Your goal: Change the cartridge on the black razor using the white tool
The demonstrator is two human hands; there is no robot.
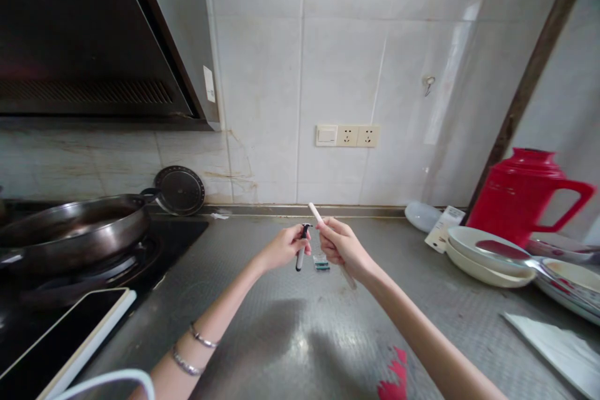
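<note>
Over the counter, my left hand (288, 245) is closed around a slim black-and-grey razor-like tool (300, 253), held upright with a small crosswise head at its top. To the right, fingers of my right hand (341, 242) grip a pale pinkish-white stick (315, 212). It slants up to the left, and its lower end shows below the palm. The two held things are close together but apart. Below and between my hands lies a small clear packet (321, 263) with teal strips; its contents are too small to make out.
On the left, a large pan (75, 231) sits on the stove beside a phone (70, 344) and a white cable (112, 376). Stacked plates (487, 265), a red thermos jug (520, 194) and white paper (557, 350) are on the right. Behind is a tiled wall with sockets (357, 135).
</note>
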